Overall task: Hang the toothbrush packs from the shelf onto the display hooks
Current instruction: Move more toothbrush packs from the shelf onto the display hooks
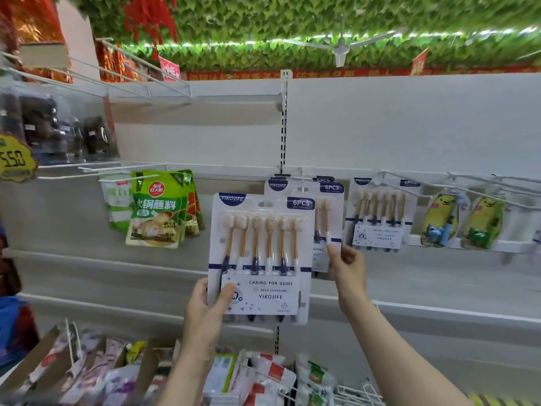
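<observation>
Toothbrush pack [260, 256], light stiff blister card, pinched at lower corner by left hand [205, 312] before hung packs [328, 218]; right hand [348, 268] pinching those packs' lower edge; probably best gripped low, keeping top hang slot free for hook.

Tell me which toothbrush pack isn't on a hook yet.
The front toothbrush pack, gripped by the left hand at its lower left corner. The packs behind it and the pack farther right already hang from hooks; the right hand touches the ones behind.
</observation>
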Motion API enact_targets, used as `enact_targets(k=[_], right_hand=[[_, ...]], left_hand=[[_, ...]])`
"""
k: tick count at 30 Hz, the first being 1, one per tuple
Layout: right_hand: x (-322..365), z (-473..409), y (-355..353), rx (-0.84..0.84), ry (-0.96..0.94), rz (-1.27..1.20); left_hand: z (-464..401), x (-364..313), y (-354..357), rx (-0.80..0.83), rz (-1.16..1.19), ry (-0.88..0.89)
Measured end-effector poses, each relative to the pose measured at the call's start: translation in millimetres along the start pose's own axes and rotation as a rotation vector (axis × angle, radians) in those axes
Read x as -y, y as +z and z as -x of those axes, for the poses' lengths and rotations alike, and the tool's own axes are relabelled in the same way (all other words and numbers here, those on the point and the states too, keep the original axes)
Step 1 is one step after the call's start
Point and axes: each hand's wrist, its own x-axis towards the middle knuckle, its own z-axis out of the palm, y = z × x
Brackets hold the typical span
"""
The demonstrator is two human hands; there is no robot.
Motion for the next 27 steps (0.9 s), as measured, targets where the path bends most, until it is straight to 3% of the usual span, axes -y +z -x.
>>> enact_targets(k=[2, 3, 7, 9, 27], right_hand=[[23, 8, 1, -0.112, -0.119, 0.033], [38, 14, 3, -0.085, -0.178, 0.006], [92, 36, 8, 0.275, -0.256, -0.099], [101, 37, 9, 0.339, -0.284, -0.113], [103, 9, -14, 0.216, -0.352, -0.149]], left_hand=[[-5, 3, 3, 0.008, -0.022, 0.014], [-8, 5, 4, 0.006, -0.023, 0.023], [-16, 8, 14, 0.047, -0.009, 0.019], [-18, 7, 20, 0.051, -0.018, 0.013], [-47, 23, 63, 0.207, -0.001, 0.014]])
